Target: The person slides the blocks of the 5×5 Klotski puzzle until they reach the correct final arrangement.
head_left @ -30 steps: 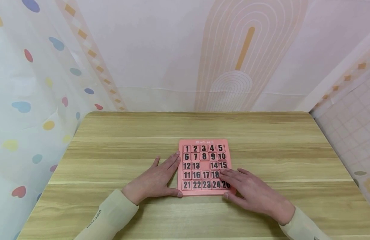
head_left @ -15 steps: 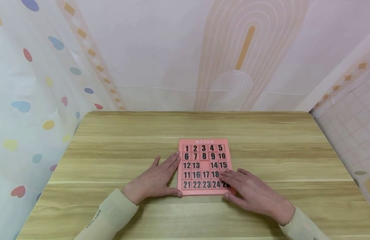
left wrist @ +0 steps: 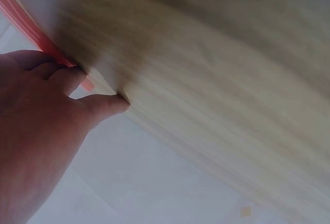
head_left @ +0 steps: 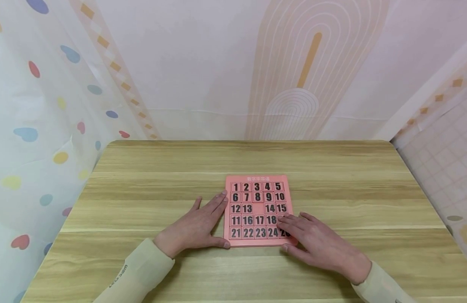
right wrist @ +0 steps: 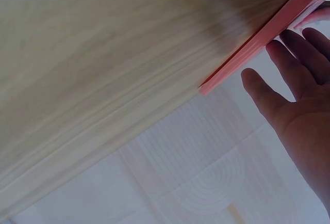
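A pink number slide puzzle (head_left: 258, 242) lies flat on the table in the head view, its black-numbered tiles set in rows. The slot in the middle of the third row, between tile 13 (head_left: 247, 208) and tile 14 (head_left: 270, 208), holds no tile. Along the puzzle's left edge rests my left hand (head_left: 193, 229), fingers extended and thumb at the near left corner. My right hand (head_left: 320, 242) lies over the lower right part, fingertips on the tiles right of tile 18 (head_left: 271, 220). It hides the last tile of the fourth row and partly covers the corner tile.
The wood-grain table (head_left: 161, 168) extends around the puzzle on all sides. Behind it hangs a pale patterned curtain (head_left: 199, 63), with a spotted one (head_left: 36, 168) on the left. Cream sleeves (head_left: 139, 269) cover both forearms.
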Tool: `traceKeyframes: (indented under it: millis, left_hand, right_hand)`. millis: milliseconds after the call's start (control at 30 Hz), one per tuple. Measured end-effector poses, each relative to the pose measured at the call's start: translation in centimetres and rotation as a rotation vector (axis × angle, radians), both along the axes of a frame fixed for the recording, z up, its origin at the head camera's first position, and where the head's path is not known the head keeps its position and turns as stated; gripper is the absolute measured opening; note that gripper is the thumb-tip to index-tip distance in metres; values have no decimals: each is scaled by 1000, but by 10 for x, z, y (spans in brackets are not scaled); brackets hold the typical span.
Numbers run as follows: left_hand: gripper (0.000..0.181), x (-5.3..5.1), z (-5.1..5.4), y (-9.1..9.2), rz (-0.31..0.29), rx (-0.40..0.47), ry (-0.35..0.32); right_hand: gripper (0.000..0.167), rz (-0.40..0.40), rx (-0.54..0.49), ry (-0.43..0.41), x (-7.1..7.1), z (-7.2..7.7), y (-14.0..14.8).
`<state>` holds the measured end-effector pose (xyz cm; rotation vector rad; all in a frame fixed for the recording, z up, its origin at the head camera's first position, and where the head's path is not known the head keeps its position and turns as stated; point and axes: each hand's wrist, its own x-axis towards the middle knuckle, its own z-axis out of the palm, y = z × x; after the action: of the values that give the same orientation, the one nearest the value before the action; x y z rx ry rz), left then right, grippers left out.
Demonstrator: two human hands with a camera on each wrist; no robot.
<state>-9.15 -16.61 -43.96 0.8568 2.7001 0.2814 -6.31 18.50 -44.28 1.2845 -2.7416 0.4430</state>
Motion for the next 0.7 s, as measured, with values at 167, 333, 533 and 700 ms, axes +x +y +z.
traceKeyframes:
  millis: [167,333,533,700]
  left_hand:
    - [120,0,0,0,-1,-6,1]
    - [120,0,0,0,0,-4,-1]
    - [121,0,0,-1,-4,5,3]
    - [121,0,0,0,-4,3,2]
  right_hand:
    - [51,-7,6,-13,0,1,-1]
    - [53,-13,10,-31,0,3,-3]
    - [53,-18,8,-45,-2,4,-6]
    - [53,-21,8,-63,-3,5,-12]
